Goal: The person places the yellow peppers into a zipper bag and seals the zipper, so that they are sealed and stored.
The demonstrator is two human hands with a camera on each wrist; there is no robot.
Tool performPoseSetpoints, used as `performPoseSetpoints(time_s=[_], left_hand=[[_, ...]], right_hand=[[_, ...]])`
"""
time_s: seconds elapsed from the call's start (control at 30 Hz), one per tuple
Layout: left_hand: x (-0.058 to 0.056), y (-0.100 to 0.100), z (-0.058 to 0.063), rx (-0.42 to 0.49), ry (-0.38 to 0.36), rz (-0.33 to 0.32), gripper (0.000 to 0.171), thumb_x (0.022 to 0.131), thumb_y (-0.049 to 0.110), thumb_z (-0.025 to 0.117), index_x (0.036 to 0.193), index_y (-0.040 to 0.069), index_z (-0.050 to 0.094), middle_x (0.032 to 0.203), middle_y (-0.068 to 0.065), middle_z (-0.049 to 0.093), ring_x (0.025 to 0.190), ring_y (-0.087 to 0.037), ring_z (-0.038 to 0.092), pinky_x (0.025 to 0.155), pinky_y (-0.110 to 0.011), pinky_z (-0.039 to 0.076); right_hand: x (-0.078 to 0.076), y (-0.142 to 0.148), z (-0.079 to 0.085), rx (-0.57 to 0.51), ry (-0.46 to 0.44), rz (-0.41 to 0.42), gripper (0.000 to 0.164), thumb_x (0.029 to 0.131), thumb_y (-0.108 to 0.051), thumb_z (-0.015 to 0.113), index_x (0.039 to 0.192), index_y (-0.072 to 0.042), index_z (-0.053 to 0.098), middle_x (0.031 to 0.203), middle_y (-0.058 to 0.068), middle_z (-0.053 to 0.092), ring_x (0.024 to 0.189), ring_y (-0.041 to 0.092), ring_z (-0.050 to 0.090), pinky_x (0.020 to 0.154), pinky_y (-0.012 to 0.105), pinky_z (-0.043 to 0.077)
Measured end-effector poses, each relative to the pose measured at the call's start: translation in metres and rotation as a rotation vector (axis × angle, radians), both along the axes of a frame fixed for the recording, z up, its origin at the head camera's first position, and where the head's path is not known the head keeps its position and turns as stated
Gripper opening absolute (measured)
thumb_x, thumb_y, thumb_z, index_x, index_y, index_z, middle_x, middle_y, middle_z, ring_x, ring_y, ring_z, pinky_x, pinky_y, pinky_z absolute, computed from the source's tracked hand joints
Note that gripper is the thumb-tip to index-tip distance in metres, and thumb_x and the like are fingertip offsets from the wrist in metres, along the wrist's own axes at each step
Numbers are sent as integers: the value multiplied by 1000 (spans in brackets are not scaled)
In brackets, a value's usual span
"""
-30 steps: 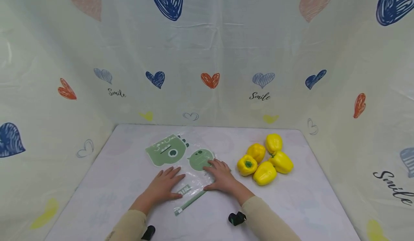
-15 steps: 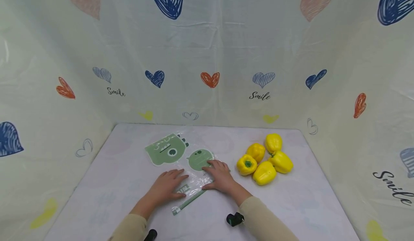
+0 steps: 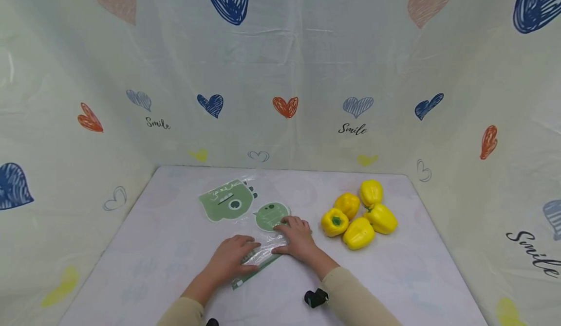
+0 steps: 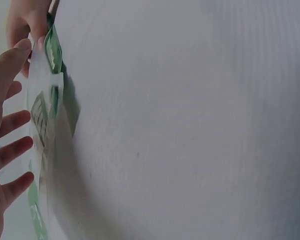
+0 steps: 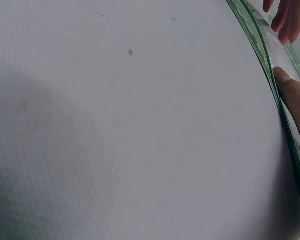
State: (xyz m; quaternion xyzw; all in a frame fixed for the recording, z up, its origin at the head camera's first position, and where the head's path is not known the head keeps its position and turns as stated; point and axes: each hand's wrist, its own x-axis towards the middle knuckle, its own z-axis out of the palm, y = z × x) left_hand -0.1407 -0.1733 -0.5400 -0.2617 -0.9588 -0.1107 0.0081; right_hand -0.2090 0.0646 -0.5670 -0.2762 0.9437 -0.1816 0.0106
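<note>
White table [image 3: 394,277], bag [image 3: 265,221] (green-printed) under right grip [image 3: 298,238]

Bench [image 3: 149,248]: broad and flat, whitish with a faint lilac cast, fine-ribbed up close, pale blurred patches here and there. A small brown speck [image 5: 130,52] showed in the right wrist view. Left of centre lay a clear plastic bag [image 3: 264,225], set aslant, two green cartoon heads printed toward the far end, a green strip along the near edge. Well to its right sat five yellow bell peppers [image 3: 372,217], bunched close, one with its green stem facing the near side.
</note>
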Motion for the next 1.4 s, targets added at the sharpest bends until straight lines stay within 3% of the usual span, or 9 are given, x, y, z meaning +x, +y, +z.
performPoseSetpoints(time_s=[0.53, 0.9, 1.1, 1.4], left_hand=[[3, 10, -5, 53, 208, -49, 33, 74, 40, 81, 97, 18, 71, 85, 7, 56, 77, -16, 53, 60, -30, 46], [3, 9, -14, 54, 210, -13, 21, 74, 31, 82, 85, 18, 69, 81, 6, 59, 74, -16, 57, 59, -31, 48], [3, 6, -17, 73, 209, 7, 18, 75, 30, 81, 82, 20, 68, 79, 7, 58, 73, -16, 57, 59, -32, 47], [3, 2, -14, 151, 352, -10, 16, 70, 18, 82, 77, 19, 68, 72, 9, 55, 66, -13, 54, 56, -28, 46]], right_hand=[[4, -9, -2, -23, 46, -72, 55, 74, -58, 76, 115, -24, 68, 116, 1, 51, 107, 23, 45, 85, 40, 35], [8, -14, -3, -4, 67, -129, 52, 74, -59, 76, 111, -23, 69, 111, 1, 52, 98, 20, 45, 77, 36, 34], [11, -14, 0, -24, 25, -148, 53, 75, -58, 76, 113, -22, 69, 112, 1, 51, 99, 21, 45, 78, 37, 34], [16, -9, 11, -143, -65, -126, 55, 76, -52, 79, 118, -18, 67, 117, 2, 53, 105, 21, 47, 84, 38, 37]])
